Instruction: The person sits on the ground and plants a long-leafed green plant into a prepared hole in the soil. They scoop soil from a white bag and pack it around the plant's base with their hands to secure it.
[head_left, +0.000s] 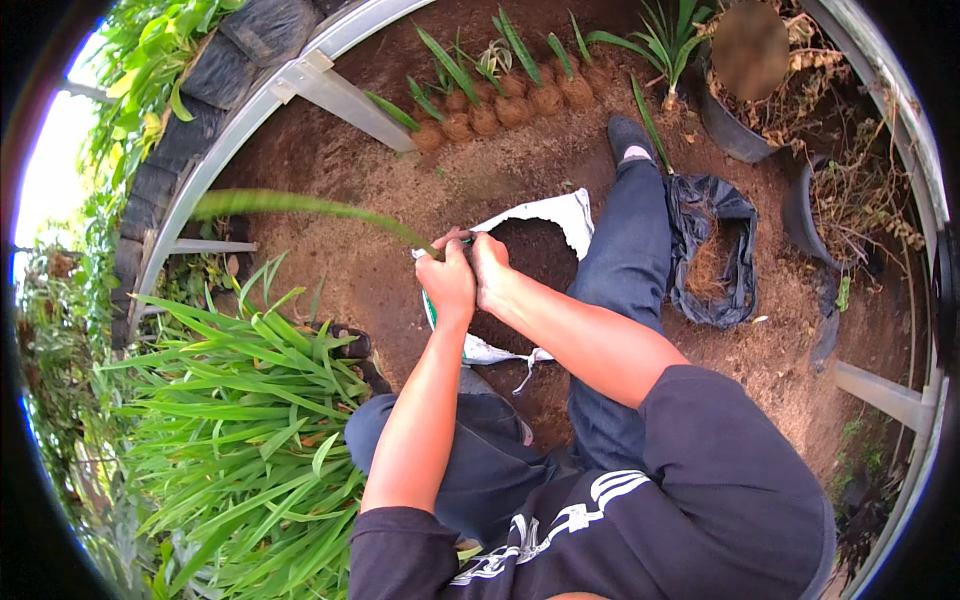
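My left hand (448, 281) is closed around the base of a long green leafy cutting (322, 206), whose blade points to the left and is blurred. Touching it is my right hand (491, 262), with curled fingers at the same base; what it grips there is mostly hidden. Both hands are above the left part of an open white sack (566, 214) of dark soil (532, 251) between my legs. At the top, several fibre-wrapped root balls (514, 111) with upright leaves stand in rows. A black plastic bag (735, 300) holding brown fibre (705, 266) lies right of my leg.
Dense strap-leaved plants (247, 405) crowd the left side. Black pots (731, 135) with dry plants stand at the upper right. A loose leafy plant (667, 52) is near them. Metal frame posts (356, 105) rise around the edges. Dark bags (270, 30) line the upper left.
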